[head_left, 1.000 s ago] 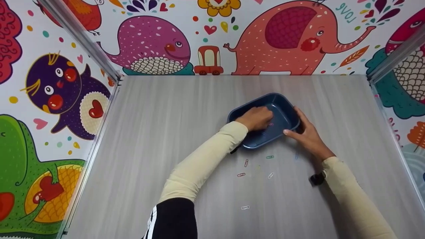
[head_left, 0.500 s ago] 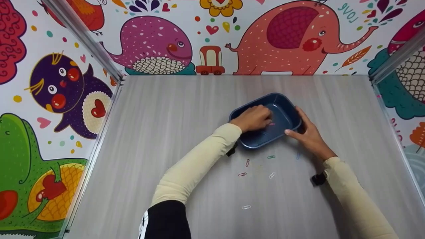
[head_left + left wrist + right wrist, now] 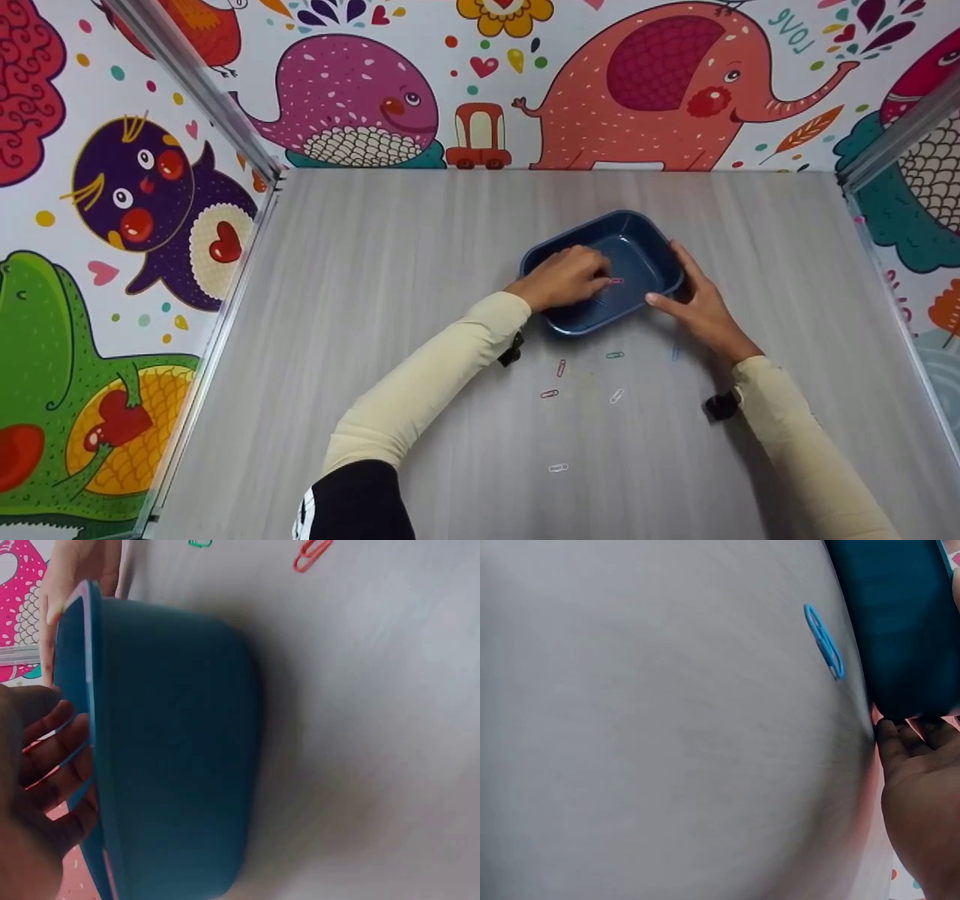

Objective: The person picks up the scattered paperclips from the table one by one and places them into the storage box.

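Observation:
In the head view, a blue plastic tub (image 3: 645, 251) is on the table. My left hand (image 3: 566, 277) reaches over its near left rim, fingers loosely curled inside it. A small pink paper clip (image 3: 616, 280) shows in the tub right by those fingertips. The left wrist view has my left hand (image 3: 45, 765) at the tub's rim, its fingers bent and spread apart. My right hand (image 3: 701, 307) holds the tub's right end, thumb at the near rim and fingers along the far side. From the right wrist, the fingers of my right hand (image 3: 922, 787) meet the tub's end wall.
Paper clips are scattered on the grey table (image 3: 360, 300) in front of the tub: a green clip (image 3: 615, 355), a red clip (image 3: 550, 394), a white clip (image 3: 558, 468) and a blue clip (image 3: 675, 353) beneath my right hand. Patterned panels with cartoon animals border the table.
My left hand and forearm have drawn back slightly to the left inside the tub. The pink paper clip stays in place in the tub. My right hand keeps its hold on the tub.

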Action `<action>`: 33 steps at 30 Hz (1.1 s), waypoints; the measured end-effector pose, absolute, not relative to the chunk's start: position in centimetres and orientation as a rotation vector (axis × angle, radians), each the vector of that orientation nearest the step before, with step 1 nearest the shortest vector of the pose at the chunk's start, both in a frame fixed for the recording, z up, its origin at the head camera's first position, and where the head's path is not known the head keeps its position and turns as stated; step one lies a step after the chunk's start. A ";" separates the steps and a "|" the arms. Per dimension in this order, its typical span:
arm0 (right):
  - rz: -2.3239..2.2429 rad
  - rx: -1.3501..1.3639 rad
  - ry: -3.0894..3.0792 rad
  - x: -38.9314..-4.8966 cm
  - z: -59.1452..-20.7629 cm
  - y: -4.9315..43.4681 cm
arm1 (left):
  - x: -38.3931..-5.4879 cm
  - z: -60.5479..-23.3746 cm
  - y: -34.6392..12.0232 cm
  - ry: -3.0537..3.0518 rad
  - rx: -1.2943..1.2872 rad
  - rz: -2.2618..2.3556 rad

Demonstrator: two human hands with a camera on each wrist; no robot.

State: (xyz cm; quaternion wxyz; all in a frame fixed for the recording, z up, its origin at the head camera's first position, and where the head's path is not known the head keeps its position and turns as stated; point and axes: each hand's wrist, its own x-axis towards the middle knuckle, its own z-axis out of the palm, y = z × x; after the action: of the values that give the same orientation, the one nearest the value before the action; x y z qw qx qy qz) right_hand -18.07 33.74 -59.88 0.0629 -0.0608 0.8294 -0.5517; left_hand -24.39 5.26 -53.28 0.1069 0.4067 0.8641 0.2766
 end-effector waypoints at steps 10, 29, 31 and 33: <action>-1.685 -0.199 2.496 -17.8 -59.5 33.6 | -23.1 -53.0 4.6 2.569 1.192 0.881; -1.688 -0.178 2.511 -18.0 -59.9 33.7 | -20.3 -52.0 2.9 2.560 1.231 1.153; -1.680 -0.181 2.519 -18.0 -59.8 33.6 | -20.0 -52.1 2.7 2.558 1.247 1.190; -1.679 -0.184 2.522 -18.0 -59.8 33.5 | -19.7 -52.2 2.4 2.554 1.261 1.223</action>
State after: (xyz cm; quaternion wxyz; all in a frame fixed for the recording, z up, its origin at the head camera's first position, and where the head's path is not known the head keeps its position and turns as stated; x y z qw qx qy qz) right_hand -17.95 33.55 -59.78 0.0533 -0.0605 0.8297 -0.5523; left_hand -19.65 2.41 -52.18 0.0206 0.4068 0.8237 0.3944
